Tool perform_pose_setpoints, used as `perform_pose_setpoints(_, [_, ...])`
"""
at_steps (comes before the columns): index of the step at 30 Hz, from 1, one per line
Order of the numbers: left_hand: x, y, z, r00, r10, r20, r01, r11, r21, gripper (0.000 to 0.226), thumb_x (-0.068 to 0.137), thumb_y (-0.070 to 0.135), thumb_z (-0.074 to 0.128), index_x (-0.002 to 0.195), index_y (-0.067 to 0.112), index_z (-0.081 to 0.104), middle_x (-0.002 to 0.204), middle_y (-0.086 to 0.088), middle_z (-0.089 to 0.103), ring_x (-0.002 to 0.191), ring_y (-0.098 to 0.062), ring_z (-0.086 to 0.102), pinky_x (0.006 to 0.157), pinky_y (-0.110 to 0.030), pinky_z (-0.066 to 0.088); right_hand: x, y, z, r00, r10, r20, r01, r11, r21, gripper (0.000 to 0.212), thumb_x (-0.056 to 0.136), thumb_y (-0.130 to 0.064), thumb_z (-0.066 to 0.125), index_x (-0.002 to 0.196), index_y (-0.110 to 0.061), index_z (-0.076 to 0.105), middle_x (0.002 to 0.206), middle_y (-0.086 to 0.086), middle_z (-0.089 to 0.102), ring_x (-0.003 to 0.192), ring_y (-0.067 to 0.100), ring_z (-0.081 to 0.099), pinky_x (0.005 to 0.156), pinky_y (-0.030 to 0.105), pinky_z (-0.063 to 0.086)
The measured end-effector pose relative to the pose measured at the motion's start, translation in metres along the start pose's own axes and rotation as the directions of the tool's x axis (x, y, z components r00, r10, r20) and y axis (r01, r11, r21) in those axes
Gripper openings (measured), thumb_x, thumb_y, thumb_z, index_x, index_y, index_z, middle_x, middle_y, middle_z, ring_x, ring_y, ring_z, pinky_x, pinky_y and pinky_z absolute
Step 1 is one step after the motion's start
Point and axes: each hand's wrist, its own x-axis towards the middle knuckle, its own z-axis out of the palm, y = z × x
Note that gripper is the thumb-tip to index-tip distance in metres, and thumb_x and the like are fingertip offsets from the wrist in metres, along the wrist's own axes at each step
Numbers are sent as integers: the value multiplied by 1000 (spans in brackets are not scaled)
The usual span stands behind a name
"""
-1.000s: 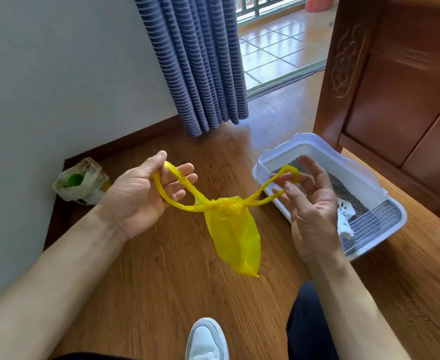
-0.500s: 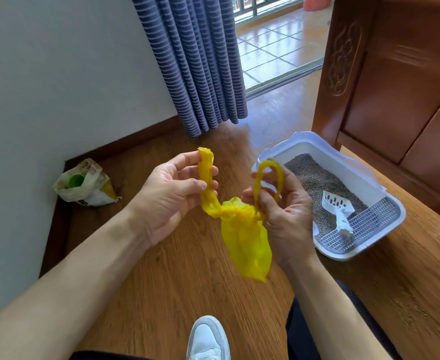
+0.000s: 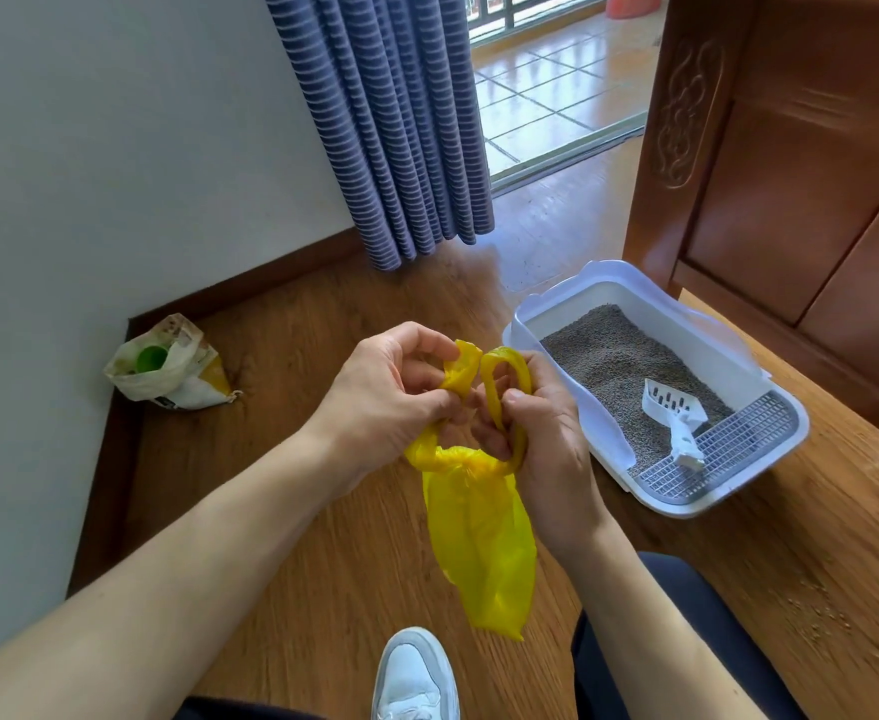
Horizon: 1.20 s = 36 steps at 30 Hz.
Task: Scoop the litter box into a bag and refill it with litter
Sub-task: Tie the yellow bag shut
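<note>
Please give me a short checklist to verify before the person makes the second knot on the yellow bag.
1. Both handles held: ok. Left hand and right hand each grip one handle of the yellow bag.
2. First knot at the neck: ok, neck is cinched.
3. Bag free of the floor: ok, it hangs.
4. Bag free of leaks: cannot tell.
5. Scoop put away: ok, it lies in the litter box.
6. Litter bag within reach: cannot tell.

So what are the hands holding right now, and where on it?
Both hold the yellow bag by its handle loops: the left hand grips one, the right hand the other, above the knot.
</note>
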Motion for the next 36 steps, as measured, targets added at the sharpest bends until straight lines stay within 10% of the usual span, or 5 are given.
perform_pose_setpoints(6, [7, -3, 2, 996, -50, -70, 46, 997, -64, 35, 82, -2, 76, 113, 3, 62, 83, -13, 77, 62, -18, 70, 56, -29, 55, 2, 3, -4, 998, -50, 36, 58, 958, -280, 37, 103, -21, 34, 90, 1, 60, 71, -7, 60, 64, 2, 55, 62, 17, 45])
perform_pose_setpoints(14, [4, -6, -5, 997, 71, 1, -71, 993, 91, 4, 84, 0, 76, 82, -3, 73, 65, -19, 65, 53, -20, 59, 50, -28, 51, 2, -14, 2, 930, -223, 292, 354, 754, -553, 19, 98, -1, 51, 93, 2, 70, 83, 6, 53, 77, 5, 54, 72, 14, 42])
perform_pose_setpoints(20, [0, -5, -2, 974, 84, 209, -123, 976, 181, 26, 69, 0, 56, 62, 21, 69, 59, -10, 57, 54, -23, 54, 53, -30, 44, 2, -19, -1, 808, -426, 407, 557, 328, -763, 19, 97, -21, 60, 107, -17, 75, 98, 1, 59, 101, 25, 54, 82, 48, 43])
perform_pose_setpoints(27, [-2, -4, 2, 940, 176, 293, -203, 977, 66, 10, 83, 12, 70, 74, 9, 75, 68, -14, 68, 64, -24, 58, 59, -36, 48, 5, -13, -19, 898, -375, 232, 396, 453, -799, 28, 99, -21, 57, 125, -17, 68, 89, 3, 58, 78, 15, 61, 67, 34, 50])
perform_pose_setpoints(36, [-6, -6, 1, 883, -15, 468, -14, 998, 57, 24, 85, 12, 67, 100, -6, 69, 89, -13, 70, 78, -24, 55, 73, -37, 45, 5, -16, -20, 955, -273, 117, 267, 617, -741, 19, 96, -15, 62, 83, -10, 74, 55, -8, 60, 48, 3, 52, 51, 20, 43])
